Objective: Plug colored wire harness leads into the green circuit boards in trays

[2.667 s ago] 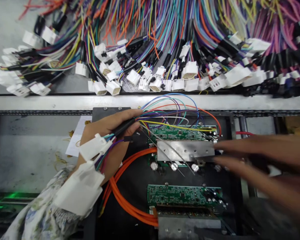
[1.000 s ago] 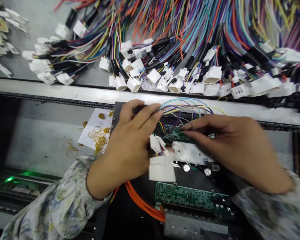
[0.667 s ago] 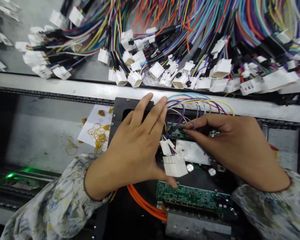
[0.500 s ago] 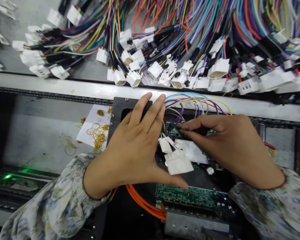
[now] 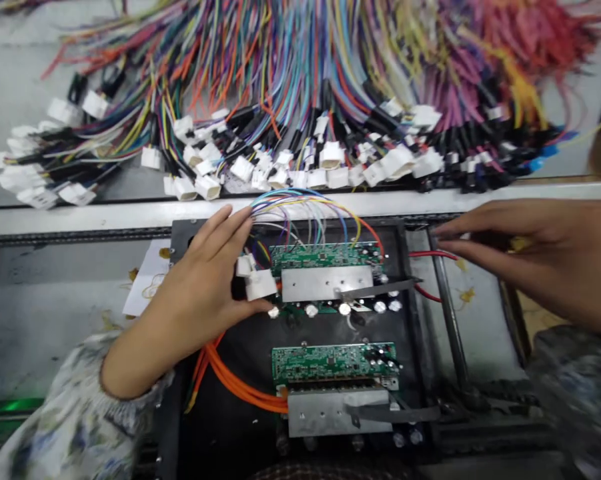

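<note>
My left hand (image 5: 195, 287) lies with fingers stretched out over the upper left of a black metal case (image 5: 235, 433). Coloured wires (image 5: 300, 193) arch from beneath its fingertips to the upper green circuit board (image 5: 320, 255). White plug connectors (image 5: 261, 285) show between its thumb and index finger. What lies under the palm is hidden. My right hand (image 5: 535, 250) is past the case's right edge, above red wires (image 5: 430, 254). Its thumb and index finger form a pinch; anything between the tips is too small or blurred to name.
Wire harnesses (image 5: 300, 73) with white connectors cover the bench behind a metal rail (image 5: 130, 217). A second green board (image 5: 330, 363) sits lower in the case, with orange cables (image 5: 245, 390) at its left. Grey clip strips (image 5: 380, 289) project rightward. Paper (image 5: 143, 290) lies left.
My right hand has left the upper board and moved right, beyond the case. My left hand stays over the wires and connectors. The view has shifted, showing more of the case and bench.
</note>
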### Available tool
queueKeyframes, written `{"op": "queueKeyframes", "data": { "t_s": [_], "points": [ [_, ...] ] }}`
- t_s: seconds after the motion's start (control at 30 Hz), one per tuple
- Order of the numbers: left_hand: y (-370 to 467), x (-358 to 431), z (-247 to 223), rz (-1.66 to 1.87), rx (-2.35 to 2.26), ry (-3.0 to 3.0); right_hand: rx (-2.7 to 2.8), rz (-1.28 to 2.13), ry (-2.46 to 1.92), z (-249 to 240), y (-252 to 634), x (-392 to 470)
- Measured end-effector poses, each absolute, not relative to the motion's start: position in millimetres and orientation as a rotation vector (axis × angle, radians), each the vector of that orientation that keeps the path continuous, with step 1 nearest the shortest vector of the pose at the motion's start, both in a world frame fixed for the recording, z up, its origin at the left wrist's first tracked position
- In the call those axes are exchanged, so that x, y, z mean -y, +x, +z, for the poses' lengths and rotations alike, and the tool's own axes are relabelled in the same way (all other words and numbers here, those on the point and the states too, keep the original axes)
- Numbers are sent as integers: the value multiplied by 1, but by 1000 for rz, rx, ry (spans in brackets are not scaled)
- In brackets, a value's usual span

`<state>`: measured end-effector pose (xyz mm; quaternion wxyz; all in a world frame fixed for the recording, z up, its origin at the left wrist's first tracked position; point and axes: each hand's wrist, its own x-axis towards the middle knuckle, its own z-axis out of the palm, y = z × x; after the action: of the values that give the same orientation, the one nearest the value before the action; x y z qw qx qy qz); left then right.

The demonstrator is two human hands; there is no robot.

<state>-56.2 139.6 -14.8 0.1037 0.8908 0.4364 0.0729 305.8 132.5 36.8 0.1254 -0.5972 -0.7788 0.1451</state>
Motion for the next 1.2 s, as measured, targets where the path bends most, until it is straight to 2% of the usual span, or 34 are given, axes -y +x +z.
{"op": "queueKeyframes", "data": {
  "t_s": [0.2, 0.37, 0.6, 0.8, 1.0, 1.2],
  "points": [
    [-64, -134, -2, 157, -1184, 2802, 2707, 449, -1320, 25, 286, -147],
    [-68, -102, 10, 334, -1462, 2613, 3083, 220, -1181, 20, 262, -160],
    [-67, -65, -1, 607, -1544, 2517, 3110, 255, -1091, 15, 255, -164],
    [-64, -69, -2, 661, -1548, 2516, 2900, 369, -1142, 18, 269, -160],
    [-66, -69, -5, 688, -1554, 2568, 1863, 1147, -1438, 19, 275, -150],
    [-68, -69, -9, 717, -1556, 2555, 1743, 1227, -1400, 14, 268, -151]
  ]
}}
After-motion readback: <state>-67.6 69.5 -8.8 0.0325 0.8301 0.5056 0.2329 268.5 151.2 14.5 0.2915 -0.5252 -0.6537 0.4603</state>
